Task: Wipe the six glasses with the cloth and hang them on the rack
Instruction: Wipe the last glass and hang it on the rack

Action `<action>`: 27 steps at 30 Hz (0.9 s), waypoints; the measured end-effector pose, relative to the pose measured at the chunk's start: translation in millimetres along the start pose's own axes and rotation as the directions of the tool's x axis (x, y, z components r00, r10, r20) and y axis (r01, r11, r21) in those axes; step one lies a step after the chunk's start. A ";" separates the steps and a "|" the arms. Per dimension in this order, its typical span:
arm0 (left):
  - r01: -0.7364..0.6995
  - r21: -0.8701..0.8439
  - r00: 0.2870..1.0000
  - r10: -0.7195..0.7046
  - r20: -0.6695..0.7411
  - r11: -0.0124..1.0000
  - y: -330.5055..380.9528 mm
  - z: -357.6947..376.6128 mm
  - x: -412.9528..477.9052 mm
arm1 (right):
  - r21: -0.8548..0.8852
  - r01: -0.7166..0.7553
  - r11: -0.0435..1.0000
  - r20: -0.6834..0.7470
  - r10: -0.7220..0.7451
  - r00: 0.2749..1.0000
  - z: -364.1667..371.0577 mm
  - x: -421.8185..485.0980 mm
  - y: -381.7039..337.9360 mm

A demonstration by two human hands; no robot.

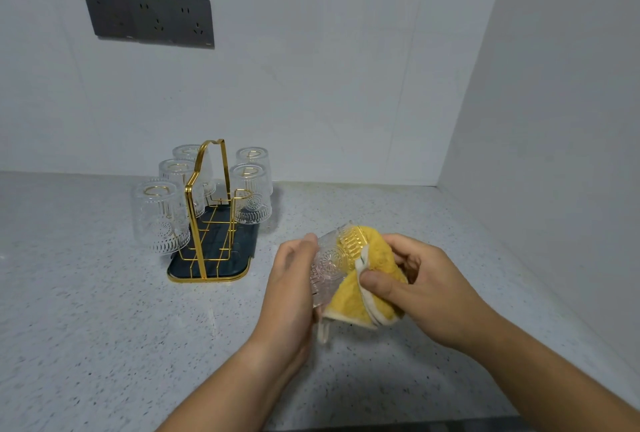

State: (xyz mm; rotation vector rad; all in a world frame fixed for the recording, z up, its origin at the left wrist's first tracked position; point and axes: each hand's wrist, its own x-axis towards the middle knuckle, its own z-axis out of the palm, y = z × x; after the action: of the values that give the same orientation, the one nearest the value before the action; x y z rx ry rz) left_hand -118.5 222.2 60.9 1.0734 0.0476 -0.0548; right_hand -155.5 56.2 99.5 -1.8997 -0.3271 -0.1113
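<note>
While five glasses [160, 217] hang upside down on the gold rack [204, 210], the left hand [289, 288] grips the sixth glass [330, 263] above the counter [104, 327] so the right hand [420, 284], pinching the yellow cloth [367, 288], can wipe it.

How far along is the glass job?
Done: five hung glasses sit upside down on the rack. In hand: the left hand grips the sixth glass while the right hand holds the cloth against it. Left: finish wiping and hang it on the free peg, front right.
</note>
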 end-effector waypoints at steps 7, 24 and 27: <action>-0.176 0.173 0.975 0.147 0.165 0.969 -6.4 -8.8 -12.4 | 0.017 0.010 1.000 -0.107 -0.008 0.994 8.4 4.8 -0.5; 0.562 0.146 0.770 -0.580 0.266 0.814 20.7 -12.0 -0.1 | -0.048 0.039 0.998 0.055 -0.036 0.998 4.3 -16.9 15.9; 0.195 0.326 0.930 -0.280 0.239 0.925 9.3 -9.8 -5.8 | 0.102 -0.013 0.995 -0.078 0.021 0.997 7.2 -11.5 17.7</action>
State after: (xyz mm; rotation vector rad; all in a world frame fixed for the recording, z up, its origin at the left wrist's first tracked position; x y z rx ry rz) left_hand -123.8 235.4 64.8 1.3484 -0.0903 -0.4495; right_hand -162.2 55.5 78.2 -1.7922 -0.2579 -0.1550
